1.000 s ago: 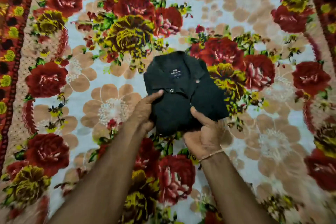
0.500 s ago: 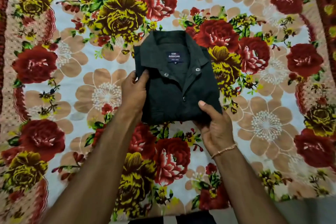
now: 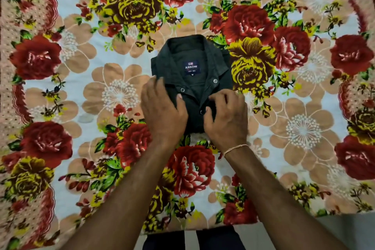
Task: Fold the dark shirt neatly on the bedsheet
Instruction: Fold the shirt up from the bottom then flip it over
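The dark shirt point(image 3: 192, 57) lies folded into a compact rectangle on the floral bedsheet point(image 3: 85, 79), collar at the far end and its label facing up. My left hand point(image 3: 162, 111) rests flat on the shirt's near left part, fingers spread over the fabric. On the near right part, my right hand point(image 3: 227, 119) has its fingers bent, and they pinch the front placket beside a snap button. Both hands hide the shirt's near edge.
The bedsheet's near edge runs along the bottom, with grey floor point(image 3: 345, 233) beyond it at the lower right. My legs in dark trousers point(image 3: 190, 239) stand at the bed's edge. Flat floral sheet surrounds the shirt on all sides.
The folded shirt was held up by its near edge in both hands. It now lies flat on the sheet, and both hands have moved on top of it.
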